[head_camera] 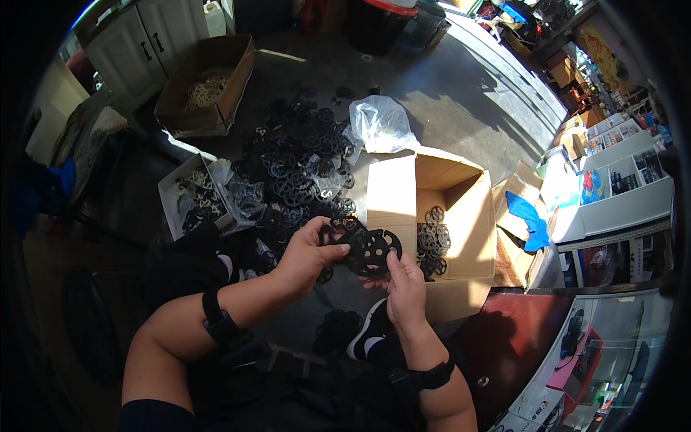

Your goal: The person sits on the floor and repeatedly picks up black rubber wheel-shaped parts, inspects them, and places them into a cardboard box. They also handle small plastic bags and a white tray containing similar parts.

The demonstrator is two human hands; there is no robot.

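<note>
My left hand (302, 254) grips several black slotted parts (345, 227), thumb on top and the fingers behind them. Beside them, my right hand (407, 289) pinches the edge of a black round part (372, 251) with several cut-outs. These held parts overlap, so their exact number is hidden. Just to the right of my hands stands an open cardboard box (391, 197), with several similar black discs (434, 237) lying inside. Beyond my left hand, a loose heap of black parts (302, 162) spreads over the floor.
A white box (167, 202) of small cream and black pieces sits left of the heap, with a cardboard box (173, 116) of cream pieces behind it. A clear plastic bag (380, 121) lies at the back. A glass display case (621, 335) stands at lower right.
</note>
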